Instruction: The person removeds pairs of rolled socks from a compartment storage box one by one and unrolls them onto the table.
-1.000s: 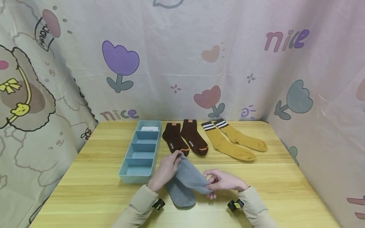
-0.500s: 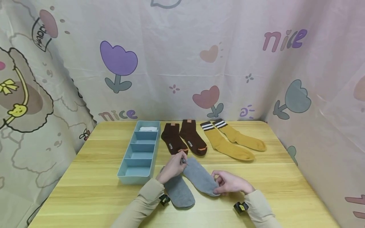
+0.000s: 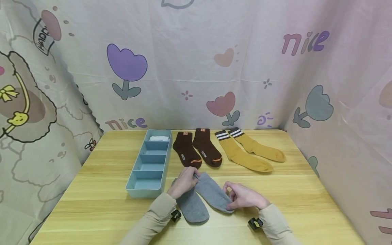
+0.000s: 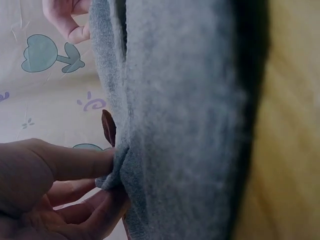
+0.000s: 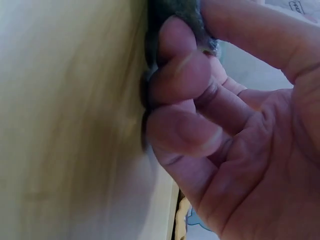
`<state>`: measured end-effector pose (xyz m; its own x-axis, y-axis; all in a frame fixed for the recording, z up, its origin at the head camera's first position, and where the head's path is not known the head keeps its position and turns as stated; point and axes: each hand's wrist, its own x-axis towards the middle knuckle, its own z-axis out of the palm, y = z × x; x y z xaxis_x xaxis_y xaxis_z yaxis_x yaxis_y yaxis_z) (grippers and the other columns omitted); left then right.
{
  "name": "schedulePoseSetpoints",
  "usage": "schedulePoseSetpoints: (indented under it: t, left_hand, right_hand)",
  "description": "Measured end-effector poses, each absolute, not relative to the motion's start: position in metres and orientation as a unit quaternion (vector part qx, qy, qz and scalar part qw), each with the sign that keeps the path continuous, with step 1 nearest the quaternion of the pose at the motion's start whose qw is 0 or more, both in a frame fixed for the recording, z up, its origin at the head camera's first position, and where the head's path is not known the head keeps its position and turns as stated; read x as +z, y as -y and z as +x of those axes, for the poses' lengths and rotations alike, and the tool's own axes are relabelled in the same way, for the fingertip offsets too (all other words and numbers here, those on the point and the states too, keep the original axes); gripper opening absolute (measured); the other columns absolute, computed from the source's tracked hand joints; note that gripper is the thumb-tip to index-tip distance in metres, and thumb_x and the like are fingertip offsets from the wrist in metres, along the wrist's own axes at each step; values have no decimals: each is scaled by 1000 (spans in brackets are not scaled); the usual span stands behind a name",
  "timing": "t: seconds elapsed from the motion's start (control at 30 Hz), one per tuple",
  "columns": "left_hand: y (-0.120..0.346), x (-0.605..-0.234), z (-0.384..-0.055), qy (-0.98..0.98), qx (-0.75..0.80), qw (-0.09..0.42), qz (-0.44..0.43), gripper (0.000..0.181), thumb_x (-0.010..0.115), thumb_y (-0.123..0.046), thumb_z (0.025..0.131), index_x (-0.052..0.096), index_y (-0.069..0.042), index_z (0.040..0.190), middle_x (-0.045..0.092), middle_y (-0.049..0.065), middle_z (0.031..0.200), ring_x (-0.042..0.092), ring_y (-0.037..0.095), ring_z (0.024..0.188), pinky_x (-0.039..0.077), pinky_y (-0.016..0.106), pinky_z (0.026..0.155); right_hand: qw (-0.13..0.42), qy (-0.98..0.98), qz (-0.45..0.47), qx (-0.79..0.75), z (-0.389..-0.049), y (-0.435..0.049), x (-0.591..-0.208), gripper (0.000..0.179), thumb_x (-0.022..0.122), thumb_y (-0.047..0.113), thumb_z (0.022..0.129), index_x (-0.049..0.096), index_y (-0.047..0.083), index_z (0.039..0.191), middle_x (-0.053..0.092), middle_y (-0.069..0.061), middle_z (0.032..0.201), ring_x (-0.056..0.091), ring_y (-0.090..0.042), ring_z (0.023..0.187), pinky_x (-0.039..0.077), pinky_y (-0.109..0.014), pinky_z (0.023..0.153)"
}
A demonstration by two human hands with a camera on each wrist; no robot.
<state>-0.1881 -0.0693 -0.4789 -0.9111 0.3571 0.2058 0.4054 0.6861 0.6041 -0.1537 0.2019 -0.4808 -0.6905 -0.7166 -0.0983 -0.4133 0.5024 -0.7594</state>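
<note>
Two grey socks lie side by side at the front of the table. My left hand (image 3: pixel 184 182) pinches the upper end of the right-hand grey sock (image 3: pixel 213 193); the left wrist view shows its fabric (image 4: pixel 117 167) bunched between thumb and fingers. At the toe end of that sock, my right hand (image 3: pixel 245 196) pinches the edge between thumb and finger, its other fingers curled. Only a bit of grey fabric (image 5: pixel 175 7) shows in the right wrist view. The left-hand grey sock (image 3: pixel 194 208) lies flat, its upper part covered by my left hand and wrist.
A blue divided box (image 3: pixel 130 192) stands left of the socks, with a folded white item (image 3: pixel 159 139) in its far compartment. Behind my hands lie two brown socks (image 3: pixel 187 149) and, farther right, two mustard socks (image 3: pixel 245 160) with striped cuffs. A printed curtain (image 3: pixel 183 68) hangs behind the table.
Both hands have shifted right with one grey sock, which first overlapped the other and now lies beside it. In the last half second it has moved slightly down and left.
</note>
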Motion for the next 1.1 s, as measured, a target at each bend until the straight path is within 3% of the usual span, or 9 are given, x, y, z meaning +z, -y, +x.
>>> schedulePoseSetpoints:
  t: [0.27, 0.57, 0.73, 0.93, 1.1]
  left_hand:
    - [70, -481, -186, 917, -326, 38, -226, 20, 80, 1, 77, 71, 2, 95, 68, 13, 95, 61, 27, 90, 51, 39, 81]
    - [72, -470, -182, 922, -313, 5, -228, 28, 79, -4, 78, 73, 0, 105, 64, 14, 109, 57, 32, 104, 50, 47, 90]
    - [79, -450, -177, 919, -330, -5, -214, 21, 79, -11, 84, 75, -4, 103, 64, 11, 107, 55, 30, 104, 48, 46, 89]
    - [93, -429, -171, 908, -360, 9, -214, 18, 78, -12, 86, 73, -3, 101, 69, 13, 105, 64, 34, 107, 51, 48, 95]
    - [111, -416, -165, 912, -359, 37, -194, 19, 77, -15, 86, 74, -6, 102, 71, 11, 110, 63, 33, 113, 49, 50, 100]
  right_hand:
    - [203, -850, -324, -363, -151, -198, -478, 39, 83, 5, 76, 50, 8, 97, 42, 16, 57, 37, 7, 49, 31, -12, 49]
    - [193, -832, -349, -386, -153, -204, -475, 37, 82, 10, 80, 47, 5, 92, 44, 15, 61, 40, 8, 53, 35, -12, 52]
    - [154, -812, -397, -399, -162, -206, -467, 35, 80, 10, 82, 47, 2, 88, 43, 4, 63, 38, 7, 60, 36, -12, 55]
    - [141, -804, -408, -408, -175, -197, -453, 27, 78, 11, 85, 53, 3, 91, 59, -5, 73, 55, 3, 70, 54, -20, 63]
    - [137, -801, -405, -419, -189, -184, -443, 24, 76, 8, 87, 58, 1, 100, 67, -11, 89, 67, -12, 83, 61, -31, 80]
